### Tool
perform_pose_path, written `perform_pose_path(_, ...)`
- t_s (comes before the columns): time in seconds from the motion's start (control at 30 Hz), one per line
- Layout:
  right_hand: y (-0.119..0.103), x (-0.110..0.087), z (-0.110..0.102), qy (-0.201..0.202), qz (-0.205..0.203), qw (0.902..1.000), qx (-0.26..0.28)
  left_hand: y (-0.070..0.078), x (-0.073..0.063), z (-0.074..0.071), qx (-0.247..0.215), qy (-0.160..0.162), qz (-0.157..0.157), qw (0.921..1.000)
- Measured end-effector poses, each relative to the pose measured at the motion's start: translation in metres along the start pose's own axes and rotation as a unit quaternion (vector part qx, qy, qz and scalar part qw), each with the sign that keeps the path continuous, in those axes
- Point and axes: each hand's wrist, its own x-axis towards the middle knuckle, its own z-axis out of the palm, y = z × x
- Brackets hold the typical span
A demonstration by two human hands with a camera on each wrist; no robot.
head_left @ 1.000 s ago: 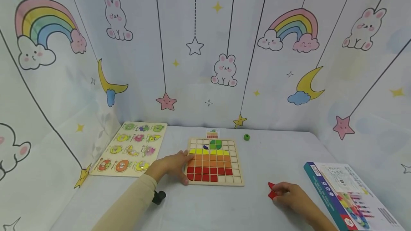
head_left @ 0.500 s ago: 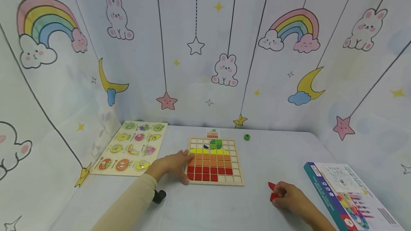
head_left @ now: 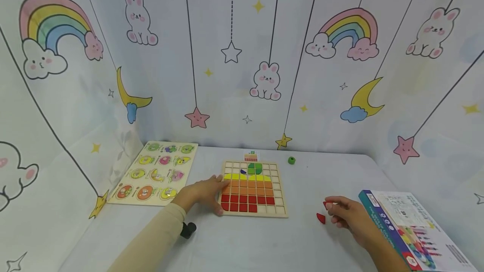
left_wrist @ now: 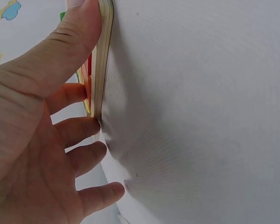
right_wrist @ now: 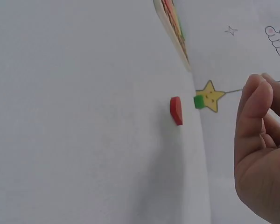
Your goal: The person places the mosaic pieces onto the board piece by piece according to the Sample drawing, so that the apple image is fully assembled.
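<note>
A wooden grid board (head_left: 281, 200) lies mid-table, with green, dark blue, yellow, orange and red pieces in it. My left hand (head_left: 206, 194) rests at its left edge. In the left wrist view the thumb (left_wrist: 77, 37) touches the board's edge (left_wrist: 101, 70), and the fingers are spread and relaxed along the side. To the board's right, my right hand (head_left: 351, 219) pinches a small red piece (head_left: 326, 205) between thumb and fingertips. A second red piece (head_left: 321, 218) with a curved side lies on the table just below those fingertips. In the right wrist view the fingers hide the pinched piece.
A wooden fruit puzzle board (head_left: 151, 186) lies at back left. A picture card (head_left: 251, 156) and a green bead (head_left: 291, 160) are behind the grid board. A printed box (head_left: 416, 226) lies at right. A dark cylindrical object (head_left: 189, 230) sits beside the left forearm.
My right hand has risen slightly away from me and to the right with one red piece, leaving the other on the table. My left hand keeps its place at the board.
</note>
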Motion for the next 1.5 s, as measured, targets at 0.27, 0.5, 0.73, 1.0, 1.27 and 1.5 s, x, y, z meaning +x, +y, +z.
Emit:
perform_pose_path(0.27, -0.019, 0.008, 0.008, 0.012, -0.044, 0.9942, 0.098, 0.000, 0.001, 0.002, 0.012, 0.002, -0.002, 0.9999)
perform_pose_path(0.5, -0.029, 0.021, 0.034, -0.003, -0.057, 0.9938, 0.096, 0.004, -0.001, 0.002, 0.009, 0.006, -0.008, 0.9999)
perform_pose_path(0.73, -0.032, 0.036, 0.079, -0.046, -0.053, 0.9955, 0.064, 0.003, 0.001, 0.002, 0.015, 0.010, -0.008, 0.9998)
perform_pose_path(1.0, -0.025, 0.045, 0.138, -0.119, -0.084, 0.9825, -0.116, 0.004, 0.001, 0.002, 0.017, 0.007, -0.008, 0.9998)
perform_pose_path(1.27, -0.031, 0.040, 0.164, -0.083, -0.140, 0.9430, -0.290, 0.005, -0.001, 0.002, 0.016, 0.008, -0.007, 0.9998)
perform_pose_path(1.5, -0.033, 0.037, 0.166, -0.066, -0.139, 0.9413, -0.300, 0.005, -0.002, 0.001, 0.013, 0.008, -0.004, 0.9999)
